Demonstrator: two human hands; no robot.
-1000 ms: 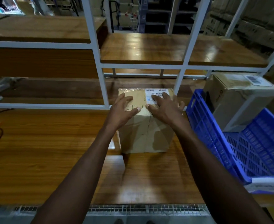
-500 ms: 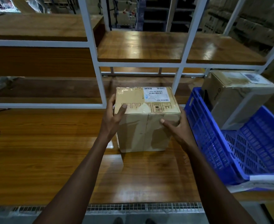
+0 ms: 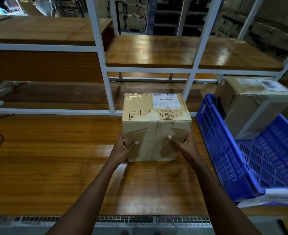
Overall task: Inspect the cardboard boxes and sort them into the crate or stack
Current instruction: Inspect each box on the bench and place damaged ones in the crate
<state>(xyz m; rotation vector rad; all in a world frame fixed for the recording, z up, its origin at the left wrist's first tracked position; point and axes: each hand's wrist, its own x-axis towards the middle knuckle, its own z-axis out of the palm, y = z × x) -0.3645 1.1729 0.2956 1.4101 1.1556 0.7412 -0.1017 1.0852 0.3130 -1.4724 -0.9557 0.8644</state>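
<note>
Taped cardboard box (image 3: 156,126) on desk (image 3: 55,158), just left of blue crate (image 3: 224,155), white shipping label (image 3: 166,100) on its top. My left hand (image 3: 121,148) clamps box's lower left edge, thumb on near face. My right hand (image 3: 184,143) clamps lower right edge, thumb likewise. Whether box bottom is off desk, cannot tell. Second cardboard box (image 3: 251,106) sits tilted inside crate, right of held box.

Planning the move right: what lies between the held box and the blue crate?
In the head view, only a bare strip of wooden table separates the held box from the blue crate; the right hand grips the box's near right corner.
</note>
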